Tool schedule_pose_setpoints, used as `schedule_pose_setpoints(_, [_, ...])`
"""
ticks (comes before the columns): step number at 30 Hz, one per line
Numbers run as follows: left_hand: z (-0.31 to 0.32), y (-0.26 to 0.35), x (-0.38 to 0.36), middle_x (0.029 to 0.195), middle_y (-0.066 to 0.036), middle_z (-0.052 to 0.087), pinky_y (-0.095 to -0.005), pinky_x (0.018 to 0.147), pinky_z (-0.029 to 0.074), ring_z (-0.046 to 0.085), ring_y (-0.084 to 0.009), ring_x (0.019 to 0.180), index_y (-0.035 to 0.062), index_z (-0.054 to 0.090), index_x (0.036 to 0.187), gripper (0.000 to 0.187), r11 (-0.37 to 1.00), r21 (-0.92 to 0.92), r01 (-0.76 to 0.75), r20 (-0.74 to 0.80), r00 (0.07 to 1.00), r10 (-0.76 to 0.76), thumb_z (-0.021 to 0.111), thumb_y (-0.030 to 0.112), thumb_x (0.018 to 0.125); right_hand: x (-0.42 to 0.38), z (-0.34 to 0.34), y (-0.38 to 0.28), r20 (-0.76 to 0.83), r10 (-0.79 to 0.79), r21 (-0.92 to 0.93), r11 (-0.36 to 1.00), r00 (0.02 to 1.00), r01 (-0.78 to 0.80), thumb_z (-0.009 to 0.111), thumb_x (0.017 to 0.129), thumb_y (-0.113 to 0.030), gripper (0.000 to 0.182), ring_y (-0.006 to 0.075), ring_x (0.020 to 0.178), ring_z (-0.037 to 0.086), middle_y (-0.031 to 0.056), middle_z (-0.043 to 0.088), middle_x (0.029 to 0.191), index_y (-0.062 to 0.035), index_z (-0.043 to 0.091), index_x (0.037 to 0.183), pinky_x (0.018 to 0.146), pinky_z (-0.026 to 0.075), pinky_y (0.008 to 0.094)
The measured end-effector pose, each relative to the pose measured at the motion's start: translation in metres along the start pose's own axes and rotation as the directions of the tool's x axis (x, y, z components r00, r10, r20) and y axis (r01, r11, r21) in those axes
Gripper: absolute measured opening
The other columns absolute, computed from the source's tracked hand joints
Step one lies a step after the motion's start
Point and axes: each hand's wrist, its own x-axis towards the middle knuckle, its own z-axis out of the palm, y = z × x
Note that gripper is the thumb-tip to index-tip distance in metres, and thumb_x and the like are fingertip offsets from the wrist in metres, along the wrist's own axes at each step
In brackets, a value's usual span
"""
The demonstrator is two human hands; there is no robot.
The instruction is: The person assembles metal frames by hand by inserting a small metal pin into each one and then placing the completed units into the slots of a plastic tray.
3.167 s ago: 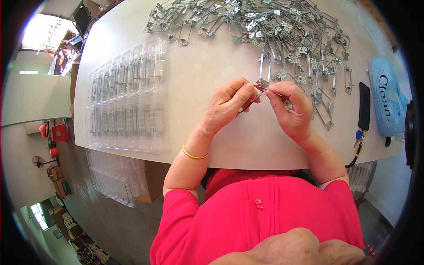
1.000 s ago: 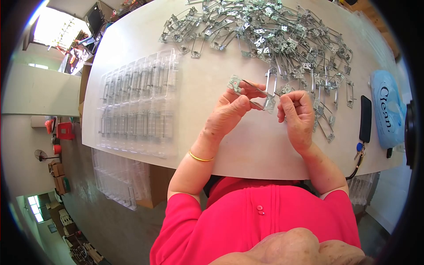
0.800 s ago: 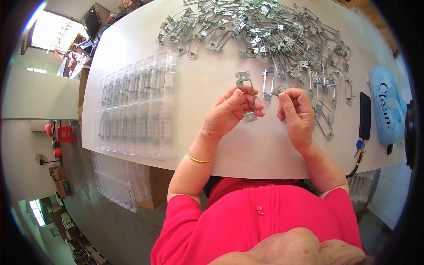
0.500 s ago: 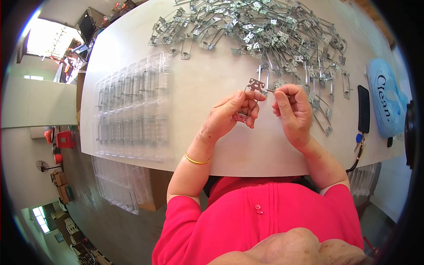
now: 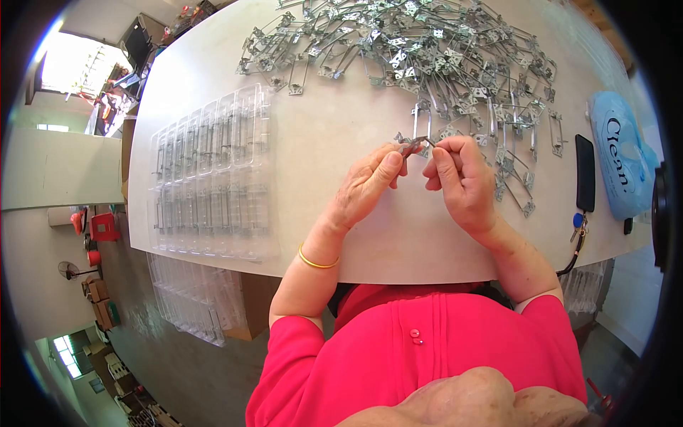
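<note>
Just below the heap of metal brackets (image 5: 427, 57), my left hand (image 5: 370, 178) is closed on a small metal bracket (image 5: 413, 144), which shows at the fingertips, tilted and partly hidden by the fingers. My right hand (image 5: 462, 178) is closed in a pinch beside it, with a thin dark piece (image 5: 429, 141) running from its fingertips to the bracket. Both hands are close together over the white table (image 5: 413, 249).
Left of my hands lies a clear plastic tray (image 5: 210, 174) holding rows of metal parts. At the right are a black phone (image 5: 585, 174), keys (image 5: 580, 226) and a blue Clean package (image 5: 620, 156). More clear trays (image 5: 196, 295) are below the table's left edge.
My left hand has turned, tilting the bracket so less of it shows. The fingertips of both hands are now nearer each other, and my right hand has shifted slightly left.
</note>
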Motion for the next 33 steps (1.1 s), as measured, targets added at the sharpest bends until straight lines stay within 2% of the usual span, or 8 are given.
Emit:
schedule_pose_setpoints(2, [0.002, 0.007, -0.001, 0.093, -0.003, 0.055, -0.0279, 0.077, 0.045, 0.05, -0.014, 0.082, 0.0001, 0.063, 0.134, 0.052, 0.976, 0.208, -0.069, -0.051, 0.995, 0.081, 0.042, 0.041, 0.11, 0.001, -0.001, -0.005, 0.051, 0.12, 0.083, 0.989, 0.991, -0.124, 0.055, 0.107, -0.015, 0.02, 0.0117, 0.061, 0.066, 0.0064, 0.067, 0.079, -0.0006, 0.052, 0.12, 0.056, 0.051, 0.0237])
schedule_pose_setpoints(5, [0.0, 0.006, -0.001, 0.094, -0.005, 0.054, -0.0286, 0.076, 0.045, 0.05, -0.0147, 0.084, -0.0015, 0.063, 0.134, 0.051, 0.966, 0.244, -0.085, -0.053, 0.993, 0.101, 0.044, 0.04, 0.109, 0.003, -0.003, -0.008, 0.134, 0.198, 0.274, 0.934, 0.971, -0.228, 0.049, 0.11, -0.022, 0.027, 0.0129, 0.059, 0.065, 0.0087, 0.067, 0.079, -0.0012, 0.047, 0.127, 0.054, 0.051, 0.0239])
schedule_pose_setpoints(7, [0.0, 0.004, -0.002, 0.094, -0.006, 0.054, -0.0296, 0.076, 0.044, 0.051, -0.0157, 0.084, -0.0027, 0.063, 0.132, 0.05, 0.949, 0.29, -0.123, -0.037, 0.989, 0.14, 0.046, 0.039, 0.109, 0.006, -0.005, -0.009, 0.306, 0.293, 0.487, 0.77, 0.906, -0.413, 0.046, 0.111, -0.028, 0.033, 0.014, 0.058, 0.066, 0.0115, 0.067, 0.08, -0.0021, 0.044, 0.133, 0.053, 0.052, 0.0255])
schedule_pose_setpoints(13, [0.0, 0.004, 0.0, 0.093, -0.01, 0.055, -0.0325, 0.074, 0.043, 0.052, -0.0189, 0.083, -0.0059, 0.063, 0.124, 0.046, 0.906, 0.375, -0.196, 0.009, 0.978, 0.208, 0.051, 0.036, 0.108, 0.015, -0.015, -0.001, 0.499, 0.31, 0.608, 0.54, 0.809, -0.582, 0.044, 0.111, -0.031, 0.034, 0.0164, 0.057, 0.067, 0.0141, 0.069, 0.082, -0.0035, 0.048, 0.132, 0.048, 0.053, 0.0277])
schedule_pose_setpoints(23, [-0.004, 0.01, -0.003, 0.086, -0.008, 0.055, -0.0306, 0.071, 0.041, 0.051, -0.0169, 0.079, -0.0064, 0.067, 0.117, 0.045, 0.94, 0.314, -0.136, 0.042, 0.991, 0.129, 0.053, 0.035, 0.106, 0.017, -0.017, -0.006, 0.424, 0.391, 0.479, 0.669, 0.817, -0.569, 0.052, 0.108, -0.027, 0.024, 0.0168, 0.059, 0.068, 0.0142, 0.072, 0.084, -0.0059, 0.056, 0.119, 0.049, 0.053, 0.0267])
schedule_pose_setpoints(29, [-0.005, 0.007, -0.003, 0.085, -0.008, 0.056, -0.0306, 0.069, 0.041, 0.051, -0.0167, 0.076, -0.0064, 0.069, 0.113, 0.047, 0.934, 0.317, -0.165, 0.079, 0.986, 0.148, 0.054, 0.037, 0.105, 0.018, -0.02, -0.008, 0.34, 0.372, 0.307, 0.824, 0.864, -0.476, 0.061, 0.104, -0.023, 0.016, 0.0087, 0.067, 0.064, 0.0035, 0.068, 0.081, -0.0072, 0.062, 0.105, 0.059, 0.049, 0.0231])
schedule_pose_setpoints(31, [-0.006, 0.009, -0.003, 0.085, -0.009, 0.056, -0.0307, 0.069, 0.042, 0.051, -0.0168, 0.076, -0.0067, 0.069, 0.112, 0.047, 0.932, 0.325, -0.158, 0.092, 0.987, 0.135, 0.054, 0.037, 0.104, 0.018, -0.021, -0.011, 0.267, 0.293, 0.148, 0.929, 0.918, -0.34, 0.064, 0.102, -0.021, 0.015, 0.0032, 0.069, 0.054, -0.0034, 0.061, 0.079, -0.0067, 0.062, 0.098, 0.06, 0.042, 0.0205])
schedule_pose_setpoints(33, [-0.007, 0.011, -0.003, 0.085, -0.009, 0.057, -0.0309, 0.069, 0.042, 0.051, -0.017, 0.075, -0.007, 0.068, 0.112, 0.048, 0.931, 0.334, -0.15, 0.105, 0.987, 0.122, 0.054, 0.038, 0.104, 0.016, -0.021, -0.01, 0.244, 0.261, 0.15, 0.941, 0.934, -0.302, 0.064, 0.102, -0.02, 0.015, 0.0021, 0.069, 0.05, -0.0052, 0.058, 0.078, -0.0063, 0.062, 0.096, 0.06, 0.04, 0.0201])
